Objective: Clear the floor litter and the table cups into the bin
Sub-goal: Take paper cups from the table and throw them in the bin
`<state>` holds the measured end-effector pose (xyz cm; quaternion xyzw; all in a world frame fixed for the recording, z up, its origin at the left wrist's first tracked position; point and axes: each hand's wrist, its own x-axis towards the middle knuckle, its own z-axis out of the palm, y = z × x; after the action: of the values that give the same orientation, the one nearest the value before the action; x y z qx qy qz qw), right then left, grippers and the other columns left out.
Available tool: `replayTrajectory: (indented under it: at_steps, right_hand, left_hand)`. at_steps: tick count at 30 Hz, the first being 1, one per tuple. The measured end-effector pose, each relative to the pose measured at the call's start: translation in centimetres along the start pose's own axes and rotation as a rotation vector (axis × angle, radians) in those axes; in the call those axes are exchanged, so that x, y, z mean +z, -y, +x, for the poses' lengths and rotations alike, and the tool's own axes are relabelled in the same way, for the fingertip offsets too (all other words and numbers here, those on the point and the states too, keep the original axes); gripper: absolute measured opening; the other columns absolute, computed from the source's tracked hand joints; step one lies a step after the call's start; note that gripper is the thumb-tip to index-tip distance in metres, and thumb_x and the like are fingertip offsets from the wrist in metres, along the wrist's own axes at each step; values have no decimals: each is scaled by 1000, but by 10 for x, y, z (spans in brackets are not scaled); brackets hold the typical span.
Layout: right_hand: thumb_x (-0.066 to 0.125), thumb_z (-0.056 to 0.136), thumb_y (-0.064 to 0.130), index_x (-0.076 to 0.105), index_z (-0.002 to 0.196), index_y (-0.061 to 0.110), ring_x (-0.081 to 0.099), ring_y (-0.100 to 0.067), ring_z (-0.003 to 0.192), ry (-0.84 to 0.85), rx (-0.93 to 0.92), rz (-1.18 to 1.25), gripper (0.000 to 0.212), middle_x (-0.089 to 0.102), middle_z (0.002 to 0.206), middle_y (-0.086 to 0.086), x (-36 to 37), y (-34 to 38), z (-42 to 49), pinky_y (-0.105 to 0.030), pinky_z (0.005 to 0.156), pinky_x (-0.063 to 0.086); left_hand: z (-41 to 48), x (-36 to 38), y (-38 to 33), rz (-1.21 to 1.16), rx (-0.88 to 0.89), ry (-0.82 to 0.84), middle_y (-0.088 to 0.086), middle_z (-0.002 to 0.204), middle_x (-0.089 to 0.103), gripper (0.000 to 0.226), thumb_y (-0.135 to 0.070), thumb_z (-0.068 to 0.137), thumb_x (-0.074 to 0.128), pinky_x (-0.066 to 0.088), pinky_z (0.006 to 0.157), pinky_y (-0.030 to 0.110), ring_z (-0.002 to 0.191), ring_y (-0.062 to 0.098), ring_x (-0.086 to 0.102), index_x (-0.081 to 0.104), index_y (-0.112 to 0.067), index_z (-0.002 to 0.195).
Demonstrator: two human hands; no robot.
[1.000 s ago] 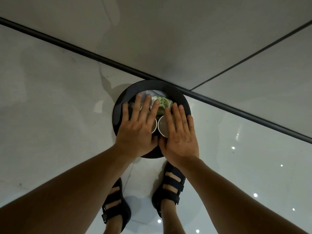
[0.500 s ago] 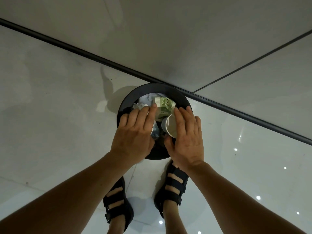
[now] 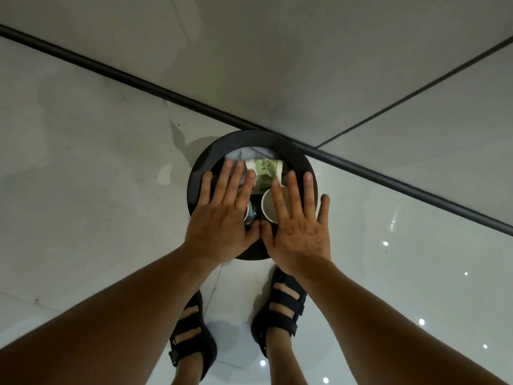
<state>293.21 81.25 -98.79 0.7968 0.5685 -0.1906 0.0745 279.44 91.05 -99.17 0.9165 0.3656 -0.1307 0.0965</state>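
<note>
A round black bin (image 3: 294, 154) stands on the glossy floor right in front of my feet. Inside it lie a green-and-white carton (image 3: 265, 169), crumpled pale paper (image 3: 244, 154) and a white paper cup (image 3: 268, 204) with its mouth facing up. The rim of a second cup (image 3: 247, 215) shows under my left hand. My left hand (image 3: 222, 215) lies flat over the bin's left half, fingers straight and spread. My right hand (image 3: 298, 226) lies flat over the right half, its fingers across the white cup. Neither hand grips anything.
A black strip (image 3: 111, 70) runs diagonally where the floor meets the wall just behind the bin. My two feet in black sandals (image 3: 280, 309) stand close to the bin's near side. Pale shiny floor tiles (image 3: 83, 218) stretch out to left and right.
Both hands curled a little over the bin's contents half a second ago. Now they are flat again with the fingers spread wider.
</note>
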Motion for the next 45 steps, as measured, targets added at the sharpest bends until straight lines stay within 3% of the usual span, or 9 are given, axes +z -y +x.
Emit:
replayTrajectory:
  at_steps: [10,15,21,28,31,35,39,45]
  right_hand:
    - [29,96,60,-10,155,26,-19,-25,148,26,-28,123,79,-14,163,-5,-11,3,-22,-55,119,3]
    - [32,94,61,-6,156,25,-17,-22,149,-5,48,194,81,-13,163,-1,-31,10,-43,-52,118,2]
    - [7,89,72,-27,149,30,-31,-19,144,80,158,224,80,-32,157,3,-87,1,-81,-46,117,-10]
    - [9,92,69,-46,133,36,-43,-16,136,103,373,281,77,-40,153,4,-185,-9,-156,-43,117,-13]
    - [14,93,69,-37,139,35,-37,-18,140,52,466,333,77,-32,157,3,-233,-1,-192,-44,119,-9]
    - [19,94,68,-21,151,32,-28,-18,145,-34,588,411,78,-23,160,3,-292,10,-257,-44,121,-2]
    - [18,93,69,-14,153,31,-23,-18,147,-109,743,488,78,-16,163,2,-328,20,-354,-45,122,2]
    - [18,94,68,-12,154,29,-22,-19,147,-168,987,520,77,-16,163,1,-348,21,-525,-46,121,0]
  left_hand:
    - [-38,-12,11,-108,-30,16,15,159,9,90,-66,83,39,12,116,54,148,31,2,17,-12,152]
    - [-52,-47,18,-93,-72,50,15,159,12,93,-72,83,31,12,115,54,148,31,4,15,-11,152]
    - [-90,-119,21,-121,-3,60,14,159,14,89,-66,84,38,22,112,59,147,33,10,21,-9,151]
    - [-125,-234,4,-52,100,8,12,159,16,85,-67,88,24,20,112,55,146,32,14,20,-11,151]
    - [-130,-291,-14,-71,165,-48,12,158,17,86,-64,84,33,21,113,56,146,31,13,21,-12,150]
    - [-143,-358,-41,-9,264,-31,6,161,4,88,-69,82,26,6,116,50,148,27,-3,12,-18,153]
    - [-175,-405,-78,44,375,-2,2,161,-2,94,-73,74,7,1,116,48,147,23,-10,3,-23,153]
    - [-253,-443,-191,133,679,9,2,161,-5,89,-72,80,15,1,116,50,146,23,-13,-2,-22,152]
